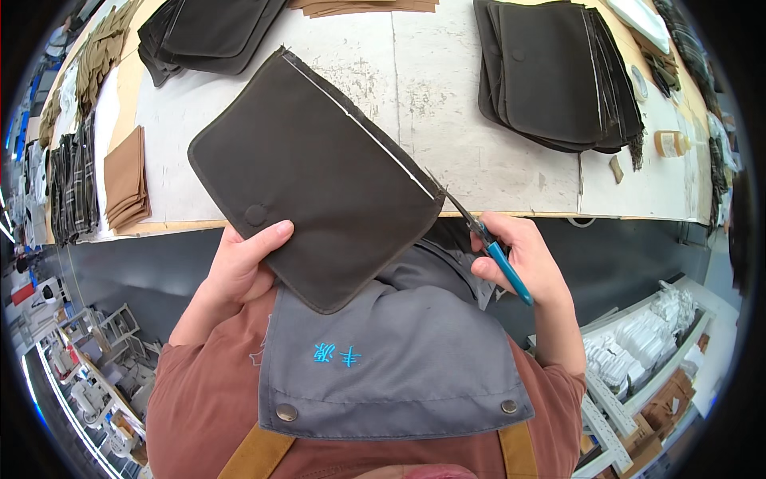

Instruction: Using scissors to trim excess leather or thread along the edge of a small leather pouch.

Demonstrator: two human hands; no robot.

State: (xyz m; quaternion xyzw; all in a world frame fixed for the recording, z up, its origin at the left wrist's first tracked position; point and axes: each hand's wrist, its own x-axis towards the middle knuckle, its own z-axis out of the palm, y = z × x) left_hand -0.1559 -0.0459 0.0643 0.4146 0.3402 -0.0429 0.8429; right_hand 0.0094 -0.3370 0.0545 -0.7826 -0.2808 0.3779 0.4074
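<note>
My left hand (249,262) pinches a dark brown flap piece (327,184) at its lower left edge, thumb on top. The piece has rounded corners, a round button-like bump near my thumb and a white line along its upper right edge. It is held tilted over the table's near edge. In my right hand (523,251) is a pair of scissors (511,274) with blue handles. Their dark blades meet the piece's right corner, where loose threads show; whether the blades are apart is hard to make out.
Stacks of similar dark pieces lie at the back left (211,32) and back right (546,72) of the pale table (439,64). Folded brown cloth (126,180) sits at the left edge. A small bottle (672,144) stands far right. White bundles (646,335) fill a rack below right.
</note>
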